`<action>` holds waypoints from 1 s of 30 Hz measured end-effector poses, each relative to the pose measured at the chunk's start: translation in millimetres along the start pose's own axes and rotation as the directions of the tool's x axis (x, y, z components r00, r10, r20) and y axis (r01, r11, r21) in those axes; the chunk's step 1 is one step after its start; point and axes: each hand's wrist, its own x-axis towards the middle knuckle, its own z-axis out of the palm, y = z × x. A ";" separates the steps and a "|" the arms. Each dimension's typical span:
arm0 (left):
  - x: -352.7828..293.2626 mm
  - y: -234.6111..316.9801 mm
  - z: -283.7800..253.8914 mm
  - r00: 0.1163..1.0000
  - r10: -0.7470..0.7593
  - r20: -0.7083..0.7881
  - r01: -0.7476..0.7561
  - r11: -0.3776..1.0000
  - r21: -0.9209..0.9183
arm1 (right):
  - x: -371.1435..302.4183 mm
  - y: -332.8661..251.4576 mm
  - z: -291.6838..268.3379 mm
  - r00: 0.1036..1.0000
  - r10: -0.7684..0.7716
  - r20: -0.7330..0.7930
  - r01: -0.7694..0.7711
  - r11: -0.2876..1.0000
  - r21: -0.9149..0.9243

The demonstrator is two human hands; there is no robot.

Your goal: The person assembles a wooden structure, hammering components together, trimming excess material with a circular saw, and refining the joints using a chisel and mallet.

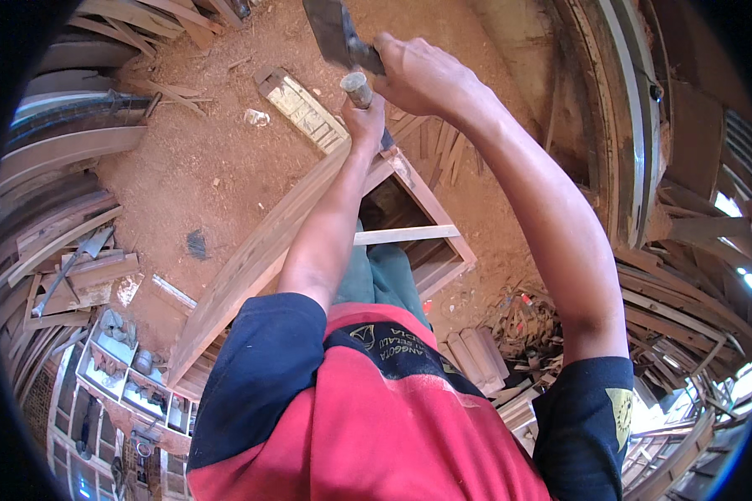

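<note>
My left hand point(363, 121) is closed around the upright handle of a chisel point(356, 85). Its dark blade shows below the fist, at the corner of a wooden frame point(426, 194). Just above and to the right, my right hand point(422, 75) grips a dark, broad-headed hatchet-like tool point(330, 35). The tool's head is raised beyond the chisel's capped end, apart from it; its exact kind is hard to make out. A pale crosspiece point(405, 235) spans the frame near my legs. Where the chisel tip meets the wood is largely hidden by my left hand.
A pale worn board point(305, 108) lies on the shaving-covered floor point(200, 167) beyond the frame. Stacked timber point(67, 159) lines the left. Large boards point(597, 100) and scrap wood point(522, 321) stand at the right. A white divided shelf point(129, 376) is at lower left.
</note>
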 end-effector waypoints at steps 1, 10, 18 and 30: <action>0.5 2.6 2.7 0.999 -0.043 0.025 0.044 0.997 -0.060 | -2.9 -3.0 0.8 0.998 0.033 -0.048 -0.032 0.999 0.023; -2.9 1.2 1.3 0.998 -0.035 -0.054 0.035 0.999 0.004 | -1.4 -3.9 9.6 0.981 0.093 0.173 -0.079 0.993 -0.085; 12.3 32.7 -11.2 0.980 -0.192 0.046 0.197 0.948 -0.250 | -47.7 5.4 -11.9 0.973 0.157 -0.167 -0.097 0.941 0.323; -11.7 12.3 15.5 0.983 0.178 0.044 -0.182 0.975 0.128 | -71.9 1.2 -24.2 0.963 0.097 -0.253 -0.015 0.951 0.308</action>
